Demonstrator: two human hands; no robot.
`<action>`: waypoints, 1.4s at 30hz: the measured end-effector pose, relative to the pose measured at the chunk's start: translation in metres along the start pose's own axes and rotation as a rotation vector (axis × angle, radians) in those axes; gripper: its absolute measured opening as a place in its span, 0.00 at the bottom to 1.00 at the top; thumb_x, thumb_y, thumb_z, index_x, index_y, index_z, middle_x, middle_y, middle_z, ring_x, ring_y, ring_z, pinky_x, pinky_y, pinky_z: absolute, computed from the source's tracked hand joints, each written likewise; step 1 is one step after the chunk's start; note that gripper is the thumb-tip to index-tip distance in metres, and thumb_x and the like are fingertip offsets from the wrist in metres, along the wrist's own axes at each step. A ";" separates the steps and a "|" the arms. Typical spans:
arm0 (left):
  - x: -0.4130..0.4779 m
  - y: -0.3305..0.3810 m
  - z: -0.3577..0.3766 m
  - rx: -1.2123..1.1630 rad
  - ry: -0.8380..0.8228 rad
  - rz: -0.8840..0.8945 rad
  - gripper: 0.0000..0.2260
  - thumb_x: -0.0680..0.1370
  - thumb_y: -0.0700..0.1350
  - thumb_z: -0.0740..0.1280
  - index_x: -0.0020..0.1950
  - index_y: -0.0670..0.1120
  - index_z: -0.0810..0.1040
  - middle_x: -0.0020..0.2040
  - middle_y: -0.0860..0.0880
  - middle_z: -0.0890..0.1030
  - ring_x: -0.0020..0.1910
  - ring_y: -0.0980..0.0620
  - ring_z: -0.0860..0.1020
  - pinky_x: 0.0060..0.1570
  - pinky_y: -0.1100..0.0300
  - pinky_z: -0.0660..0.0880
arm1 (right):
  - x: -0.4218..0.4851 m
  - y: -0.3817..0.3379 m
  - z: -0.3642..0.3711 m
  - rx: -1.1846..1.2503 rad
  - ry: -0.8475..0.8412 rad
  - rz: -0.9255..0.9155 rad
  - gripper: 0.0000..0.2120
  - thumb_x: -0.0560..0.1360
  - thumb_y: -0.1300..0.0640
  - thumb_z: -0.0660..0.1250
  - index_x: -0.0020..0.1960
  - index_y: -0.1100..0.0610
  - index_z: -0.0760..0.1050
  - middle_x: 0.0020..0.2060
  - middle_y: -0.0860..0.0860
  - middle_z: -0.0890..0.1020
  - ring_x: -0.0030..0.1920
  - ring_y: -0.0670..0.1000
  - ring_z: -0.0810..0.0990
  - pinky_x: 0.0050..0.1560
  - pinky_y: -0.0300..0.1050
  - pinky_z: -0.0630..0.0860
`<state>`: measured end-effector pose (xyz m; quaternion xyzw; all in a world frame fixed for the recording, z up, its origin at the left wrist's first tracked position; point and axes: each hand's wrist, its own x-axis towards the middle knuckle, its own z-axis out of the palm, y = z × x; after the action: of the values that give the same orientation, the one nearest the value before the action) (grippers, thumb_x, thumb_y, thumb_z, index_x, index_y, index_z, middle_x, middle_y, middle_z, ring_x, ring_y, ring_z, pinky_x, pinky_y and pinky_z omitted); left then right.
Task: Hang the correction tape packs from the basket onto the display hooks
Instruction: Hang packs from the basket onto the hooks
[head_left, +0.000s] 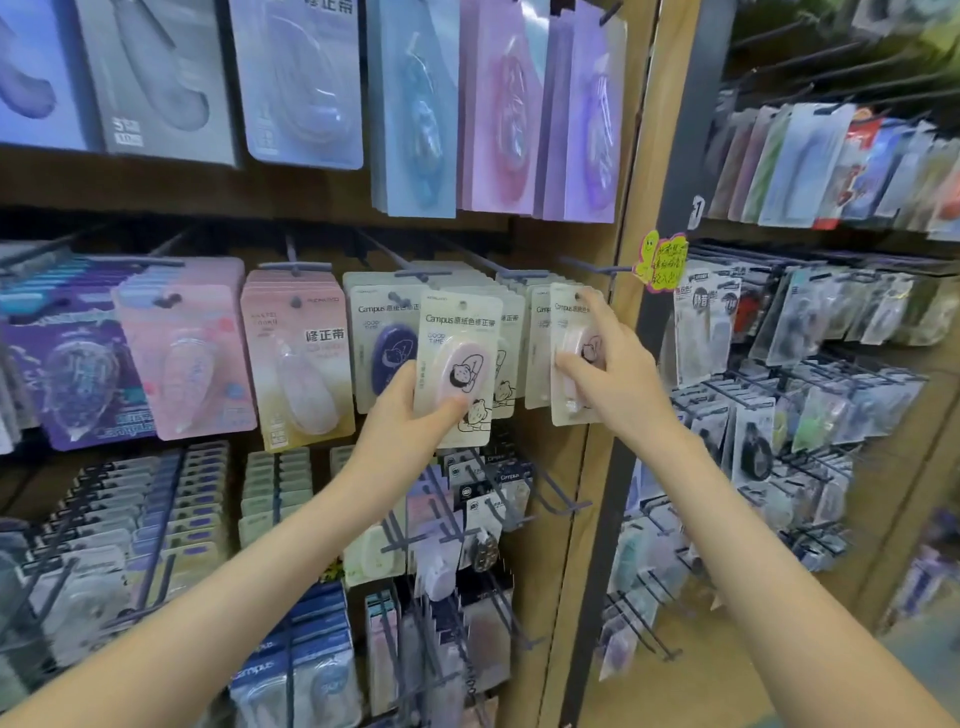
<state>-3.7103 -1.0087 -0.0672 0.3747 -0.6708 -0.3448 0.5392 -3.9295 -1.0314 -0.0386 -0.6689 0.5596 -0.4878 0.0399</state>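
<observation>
My left hand (410, 415) grips a cream correction tape pack with a pink dispenser (460, 364) by its lower edge, held upright in front of the middle row of hanging packs. My right hand (608, 369) pinches a second pink-dispenser pack (569, 332) at the far right of that row, with a finger up by its hang hole near the tip of a display hook (592, 266). Similar Campus packs (379, 338) hang on the hooks behind. The basket is out of view.
Rows of carded packs fill the hooks above (493, 119), to the left (296, 358) and below (457, 545). A wooden upright (618, 208) with a yellow note (662, 262) divides this bay from another rack (810, 332) on the right.
</observation>
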 end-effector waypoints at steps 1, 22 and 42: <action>0.000 0.000 0.001 -0.002 0.002 -0.005 0.12 0.78 0.43 0.67 0.58 0.57 0.72 0.54 0.59 0.81 0.50 0.67 0.79 0.48 0.71 0.72 | 0.002 0.000 -0.001 -0.055 -0.025 -0.005 0.31 0.78 0.51 0.63 0.76 0.38 0.53 0.57 0.49 0.69 0.54 0.52 0.71 0.54 0.45 0.65; -0.003 0.005 0.039 0.106 -0.058 0.056 0.06 0.81 0.48 0.65 0.56 0.55 0.70 0.46 0.61 0.76 0.45 0.73 0.75 0.42 0.75 0.72 | -0.038 -0.025 0.027 0.244 0.027 -0.082 0.34 0.77 0.44 0.66 0.76 0.40 0.51 0.72 0.47 0.64 0.70 0.48 0.67 0.68 0.54 0.68; 0.057 -0.028 0.032 1.206 0.189 0.666 0.33 0.68 0.44 0.76 0.71 0.42 0.70 0.72 0.35 0.67 0.73 0.36 0.65 0.71 0.43 0.55 | -0.007 -0.010 0.011 -0.060 0.148 0.029 0.29 0.79 0.58 0.62 0.77 0.48 0.58 0.66 0.52 0.68 0.53 0.43 0.67 0.49 0.30 0.58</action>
<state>-3.7463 -1.0702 -0.0703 0.4115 -0.7746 0.3062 0.3699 -3.9140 -1.0276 -0.0418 -0.6237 0.5850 -0.5183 -0.0143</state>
